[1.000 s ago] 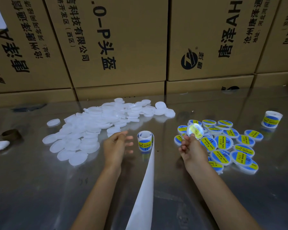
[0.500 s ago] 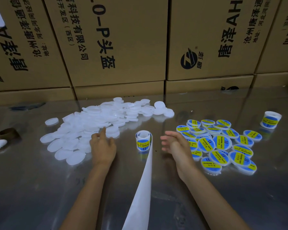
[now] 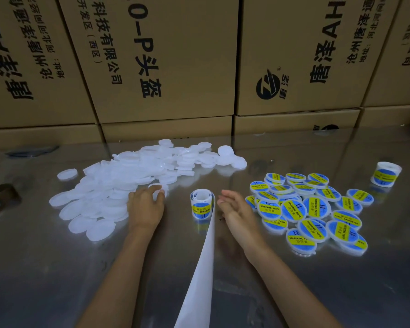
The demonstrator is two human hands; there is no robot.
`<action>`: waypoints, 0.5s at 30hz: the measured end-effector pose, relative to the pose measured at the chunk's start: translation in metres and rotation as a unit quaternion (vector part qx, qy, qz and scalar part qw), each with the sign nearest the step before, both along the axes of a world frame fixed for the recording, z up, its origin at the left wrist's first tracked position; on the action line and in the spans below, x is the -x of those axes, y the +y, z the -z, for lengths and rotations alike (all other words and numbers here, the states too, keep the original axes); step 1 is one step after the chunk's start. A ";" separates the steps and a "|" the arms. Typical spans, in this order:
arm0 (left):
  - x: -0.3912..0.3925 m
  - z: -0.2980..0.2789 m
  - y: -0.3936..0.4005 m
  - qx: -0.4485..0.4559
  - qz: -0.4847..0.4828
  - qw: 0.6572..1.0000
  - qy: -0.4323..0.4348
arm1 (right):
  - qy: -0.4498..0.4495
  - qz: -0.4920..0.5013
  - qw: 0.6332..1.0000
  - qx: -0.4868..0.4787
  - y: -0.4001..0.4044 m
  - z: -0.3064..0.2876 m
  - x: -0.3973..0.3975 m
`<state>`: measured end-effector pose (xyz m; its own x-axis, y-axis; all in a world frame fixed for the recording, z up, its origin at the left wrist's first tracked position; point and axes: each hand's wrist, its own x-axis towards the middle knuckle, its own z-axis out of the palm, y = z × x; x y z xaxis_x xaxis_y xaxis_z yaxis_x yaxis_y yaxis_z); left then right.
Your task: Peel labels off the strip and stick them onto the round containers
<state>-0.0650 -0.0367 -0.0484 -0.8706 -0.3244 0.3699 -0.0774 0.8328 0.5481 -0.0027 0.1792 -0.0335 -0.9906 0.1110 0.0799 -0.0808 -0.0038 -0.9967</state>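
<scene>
A roll of blue-and-yellow labels (image 3: 202, 204) stands upright at the table's middle, and its bare white backing strip (image 3: 200, 278) trails toward me. My left hand (image 3: 145, 204) lies at the near edge of a heap of plain white round containers (image 3: 128, 176), fingers curled on one white container (image 3: 158, 188). My right hand (image 3: 234, 209) hovers just right of the roll, fingers relaxed and holding nothing. A pile of labelled containers (image 3: 310, 209) lies to its right.
A second label roll (image 3: 386, 174) stands at the far right. Stacked cardboard boxes (image 3: 171, 67) wall off the back of the shiny metal table (image 3: 57, 280). A brown tape ring (image 3: 3, 192) and a white piece sit at the left edge.
My right hand set a labelled container down on the pile and came back left beside the roll. My left hand reached left into the white heap and closed on a container.
</scene>
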 end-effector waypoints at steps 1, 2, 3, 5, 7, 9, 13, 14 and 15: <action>-0.001 -0.001 0.000 -0.023 0.002 1.000 0.015 | 0.001 -0.001 1.000 -0.003 0.000 0.000 0.000; -0.002 -0.002 0.000 -0.044 -0.001 0.999 0.027 | 0.002 -0.002 1.000 -0.004 0.000 0.001 0.000; -0.004 -0.003 0.000 -0.061 -0.007 0.997 0.038 | 0.003 -0.001 1.000 -0.006 0.000 0.001 0.000; -0.007 -0.005 0.002 -0.077 -0.027 0.995 0.057 | 0.003 0.002 1.000 -0.009 0.000 0.002 0.000; -0.009 -0.006 0.002 -0.092 -0.035 0.993 0.072 | 0.002 0.004 1.000 -0.011 0.000 0.002 -0.001; -0.010 -0.006 0.000 -0.130 -0.025 0.988 0.081 | 0.003 0.005 1.000 -0.011 -0.001 0.002 -0.002; -0.009 -0.006 0.000 -0.152 -0.009 0.983 0.100 | 0.003 0.008 1.000 -0.011 -0.001 0.000 -0.002; -0.007 -0.005 0.001 -0.124 -0.005 0.989 0.080 | 0.004 0.008 1.000 -0.015 -0.001 0.000 -0.003; -0.003 -0.004 0.002 -0.081 -0.006 0.996 0.036 | 0.004 0.009 1.000 -0.019 -0.001 0.000 -0.003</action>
<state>-0.0617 -0.0349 -0.0446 -0.8394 -0.3956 0.3727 -0.0427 0.7316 0.6804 0.0003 0.1778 -0.0335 -0.9876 0.1261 0.0929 -0.0892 0.0350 -0.9954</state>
